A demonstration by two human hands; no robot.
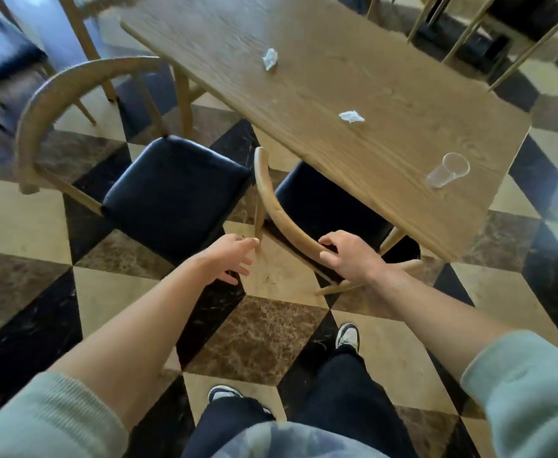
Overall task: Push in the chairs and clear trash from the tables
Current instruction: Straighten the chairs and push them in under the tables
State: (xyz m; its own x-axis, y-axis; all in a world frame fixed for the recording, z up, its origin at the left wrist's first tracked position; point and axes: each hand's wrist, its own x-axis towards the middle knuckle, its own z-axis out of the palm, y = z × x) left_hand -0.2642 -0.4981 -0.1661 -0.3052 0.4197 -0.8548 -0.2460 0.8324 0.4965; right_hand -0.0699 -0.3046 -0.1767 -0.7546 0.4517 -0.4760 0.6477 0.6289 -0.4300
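A wooden table carries two crumpled white tissues and a clear plastic cup lying on its side near the right end. A wooden chair with a curved backrest and black seat stands partly under the table. My right hand rests on that backrest, fingers curled over the rail. My left hand is open beside the chair's left back post, fingertips at the post. A second chair with a black cushion stands pulled out to the left.
More wooden chairs stand at the far left and beyond the table at the top right. The floor is a checker pattern of dark, brown and cream tiles. My two feet stand just behind the chair.
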